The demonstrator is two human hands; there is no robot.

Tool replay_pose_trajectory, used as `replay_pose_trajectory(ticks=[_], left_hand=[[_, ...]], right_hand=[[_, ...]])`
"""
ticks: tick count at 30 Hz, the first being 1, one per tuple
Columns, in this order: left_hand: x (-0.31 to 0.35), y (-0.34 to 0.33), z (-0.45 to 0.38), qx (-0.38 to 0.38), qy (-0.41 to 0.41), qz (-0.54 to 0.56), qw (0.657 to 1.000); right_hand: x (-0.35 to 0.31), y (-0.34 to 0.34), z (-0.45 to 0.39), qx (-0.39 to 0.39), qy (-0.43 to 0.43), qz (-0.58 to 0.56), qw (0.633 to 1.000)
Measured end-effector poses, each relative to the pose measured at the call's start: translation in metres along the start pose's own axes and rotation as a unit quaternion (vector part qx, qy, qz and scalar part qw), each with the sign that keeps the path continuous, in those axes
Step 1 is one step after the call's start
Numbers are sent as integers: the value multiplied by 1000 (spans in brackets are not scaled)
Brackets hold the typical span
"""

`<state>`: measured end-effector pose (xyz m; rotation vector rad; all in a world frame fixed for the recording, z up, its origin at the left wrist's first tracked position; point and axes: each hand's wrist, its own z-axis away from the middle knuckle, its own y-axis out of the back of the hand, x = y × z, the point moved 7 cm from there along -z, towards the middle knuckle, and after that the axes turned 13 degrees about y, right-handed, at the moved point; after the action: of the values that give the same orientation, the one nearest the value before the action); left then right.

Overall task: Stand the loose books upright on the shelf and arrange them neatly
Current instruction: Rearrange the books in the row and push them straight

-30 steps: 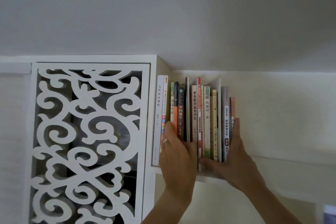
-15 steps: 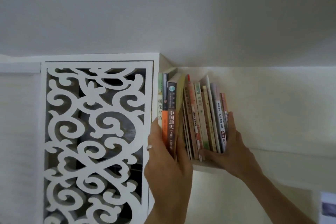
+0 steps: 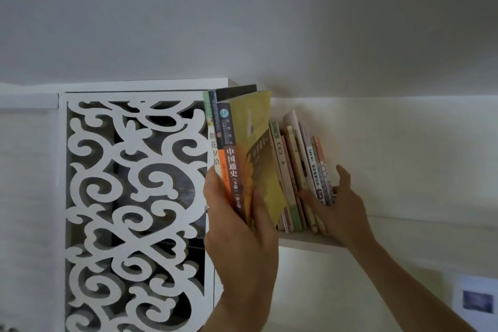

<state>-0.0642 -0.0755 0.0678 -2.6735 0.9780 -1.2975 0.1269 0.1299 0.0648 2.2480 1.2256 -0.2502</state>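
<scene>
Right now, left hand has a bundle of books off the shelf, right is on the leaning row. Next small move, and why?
Probably push the leaning row upright with the right hand. The row tilts left, toward the gap. The left hand grips the lifted books, and they likely need a straight slot on the shelf.

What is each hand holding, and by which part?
The left hand grips a small stack of books by its lower end. The right hand props the leaning row of books with open fingers, gripping nothing.

Hidden behind the held books (image 3: 242, 148) and left hand (image 3: 239, 232): the shelf's (image 3: 304, 240) left end and the row's (image 3: 301, 170) nearest spines; too blurred to read: the poster (image 3: 477, 300).
</scene>
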Motion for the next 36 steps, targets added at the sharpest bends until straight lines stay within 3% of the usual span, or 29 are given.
replay_pose_trajectory(ticks=[3,8,15,19,26,31,36], left_hand=[[6,-4,4,-2,-10,8,1000],[20,-20,15,-8,-27,33,999],[27,-57,29,-41,-5,99,994],[26,-75,38,-60,-20,143,988],[6,-99,18,-31,-68,41,996],[-17,-108,0,-11,-7,5,1000],[-17,-128,16,-59,-26,-14,998]], right_hand=[[0,9,2,53,27,60,996],[16,15,7,72,-43,42,996],[16,39,25,186,-94,67,976],[28,38,23,188,-112,89,972],[28,38,22,192,-100,89,972],[24,39,25,200,-80,92,972],[23,39,24,204,-95,97,969]])
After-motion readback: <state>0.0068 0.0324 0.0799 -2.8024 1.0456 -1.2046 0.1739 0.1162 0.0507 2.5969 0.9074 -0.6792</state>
